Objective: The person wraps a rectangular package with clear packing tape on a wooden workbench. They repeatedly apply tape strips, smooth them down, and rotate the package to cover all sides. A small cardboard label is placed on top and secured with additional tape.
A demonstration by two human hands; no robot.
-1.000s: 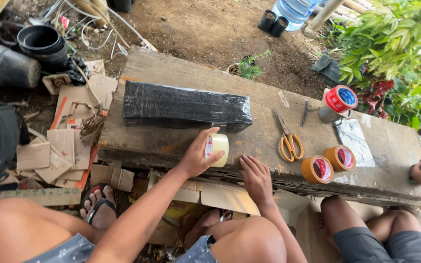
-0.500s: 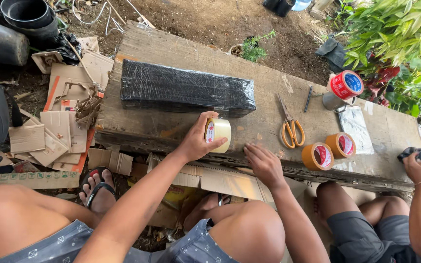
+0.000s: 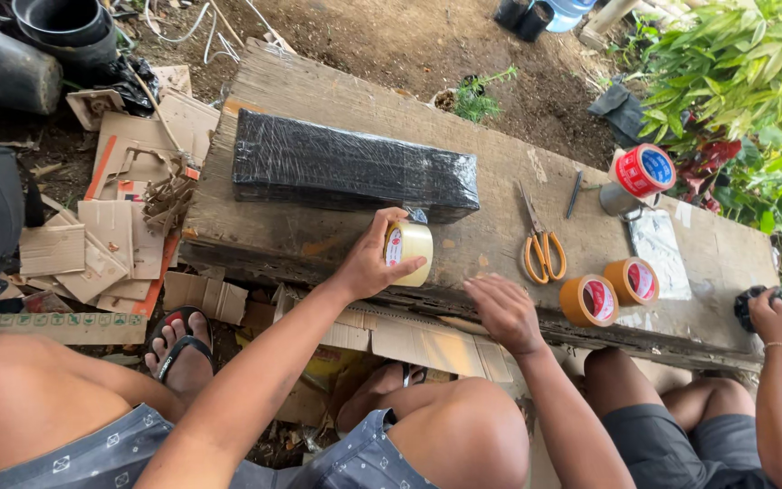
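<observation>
The left hand (image 3: 368, 263) is gripping a roll of clear tape (image 3: 409, 253) — fingers curled around its rim, thumb over the top — and is holding it upright on the wooden plank (image 3: 337, 95), just in front of the long black bundle (image 3: 350, 169) wrapped in shiny film. A short tail of tape seems to be running from the roll toward the near right corner of the bundle, though whether it is actually stuck there is hard to tell. The right hand (image 3: 502, 310) is lying flat and open on the plank's near edge, holding nothing, fingers spread toward the roll. By the look of it, the taping of the bundle is the step in hand, with the roll parked close to the end being sealed. The next move would seem to call for pulling the tape taut along the film while the free hand is pressing it down. Further right on the plank, orange-handled scissors (image 3: 542, 251) are lying near two brown tape rolls (image 3: 610, 291), and a red and blue roll (image 3: 643, 170) is sitting toward the far edge. At the right end, another person's hand (image 3: 771, 315) is closing around a dark object that cannot be made out.
</observation>
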